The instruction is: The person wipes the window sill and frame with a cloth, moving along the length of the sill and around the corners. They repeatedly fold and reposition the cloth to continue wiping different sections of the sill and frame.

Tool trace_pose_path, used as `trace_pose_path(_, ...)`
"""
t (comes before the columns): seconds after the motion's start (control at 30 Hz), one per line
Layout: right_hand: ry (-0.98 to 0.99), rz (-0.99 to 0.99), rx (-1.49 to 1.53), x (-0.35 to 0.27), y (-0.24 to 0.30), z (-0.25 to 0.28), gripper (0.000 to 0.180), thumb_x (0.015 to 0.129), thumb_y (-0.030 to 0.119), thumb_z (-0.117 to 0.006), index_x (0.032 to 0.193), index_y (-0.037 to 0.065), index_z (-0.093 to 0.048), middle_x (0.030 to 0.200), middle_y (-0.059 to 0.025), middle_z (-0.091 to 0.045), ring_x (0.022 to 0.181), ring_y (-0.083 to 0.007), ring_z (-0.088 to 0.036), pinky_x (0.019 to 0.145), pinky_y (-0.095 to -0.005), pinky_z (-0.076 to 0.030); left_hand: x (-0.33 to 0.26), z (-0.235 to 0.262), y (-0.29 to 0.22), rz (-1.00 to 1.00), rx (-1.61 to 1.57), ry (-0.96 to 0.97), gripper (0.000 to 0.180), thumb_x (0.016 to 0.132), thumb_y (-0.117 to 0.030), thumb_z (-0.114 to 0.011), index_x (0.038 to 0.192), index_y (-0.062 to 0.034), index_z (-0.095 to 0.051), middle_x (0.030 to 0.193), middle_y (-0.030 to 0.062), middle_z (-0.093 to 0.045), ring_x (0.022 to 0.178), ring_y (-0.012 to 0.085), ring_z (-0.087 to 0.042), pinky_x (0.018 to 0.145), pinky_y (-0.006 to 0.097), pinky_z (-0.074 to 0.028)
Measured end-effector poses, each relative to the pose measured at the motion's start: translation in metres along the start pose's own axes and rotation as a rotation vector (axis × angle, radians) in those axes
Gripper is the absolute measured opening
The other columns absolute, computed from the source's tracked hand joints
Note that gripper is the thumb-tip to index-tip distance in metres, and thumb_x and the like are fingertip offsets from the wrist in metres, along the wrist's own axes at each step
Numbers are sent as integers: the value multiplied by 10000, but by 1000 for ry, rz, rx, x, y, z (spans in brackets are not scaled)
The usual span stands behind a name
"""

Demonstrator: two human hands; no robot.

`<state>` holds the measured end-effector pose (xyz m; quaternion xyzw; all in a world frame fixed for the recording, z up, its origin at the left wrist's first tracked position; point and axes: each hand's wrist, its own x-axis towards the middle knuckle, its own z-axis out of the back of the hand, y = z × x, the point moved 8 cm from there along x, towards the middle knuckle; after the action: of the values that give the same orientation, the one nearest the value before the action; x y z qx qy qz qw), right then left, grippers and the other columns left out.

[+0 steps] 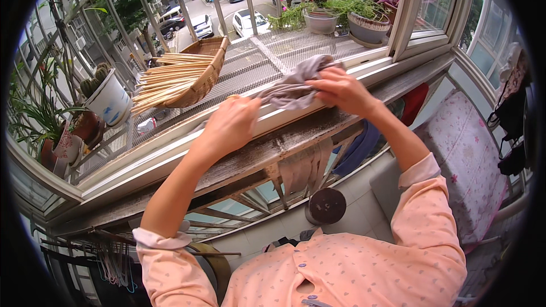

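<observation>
A crumpled grey-mauve cloth (296,84) is stretched between my two hands above the white window track (273,122). My left hand (234,120) is closed round its left end, with the knuckles up. At the other end my right hand (343,90) grips the bunched part, fingers bent over it. Beyond my left hand, a woven bamboo basket (215,71) lies tilted on the mesh shelf outside the window. Many pale wooden chopsticks (170,79) fan out of it toward the left.
Metal bars (248,0) close off the far side of the mesh shelf (244,68). A potted cactus (105,96) stands at left; a grey flowerpot (368,28) stands at right. Below the track runs a worn wooden ledge (227,179). A round dark-topped stool (328,206) stands on the floor.
</observation>
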<state>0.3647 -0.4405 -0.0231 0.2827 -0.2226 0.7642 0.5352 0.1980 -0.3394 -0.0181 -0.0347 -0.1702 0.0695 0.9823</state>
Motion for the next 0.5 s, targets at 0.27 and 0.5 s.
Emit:
trace_pose_path(0.27, -268, -408, 255, -55, -84, 108, 255, 813, -49, -579, 1052, 11, -647, 911, -93, -635, 893, -201, -585, 813, -290, -438, 91, -23, -60, -204, -231, -174, 302, 744, 36, -537, 1038, -14, -582, 941, 180, -629, 902, 356, -597, 785, 436, -477)
trace_pose_path(0.5, 297, -149, 59, -47, -58, 39, 558, 713, 182, -714, 1247, 113, -569, 1280, -194, -492, 1237, -364, -404, 1056, -440, -281, 63, -33, -62, -295, 131, -182, 167, 745, -54, -580, 907, -17, -601, 867, 81, -581, 965, 269, -581, 810, 369, -452)
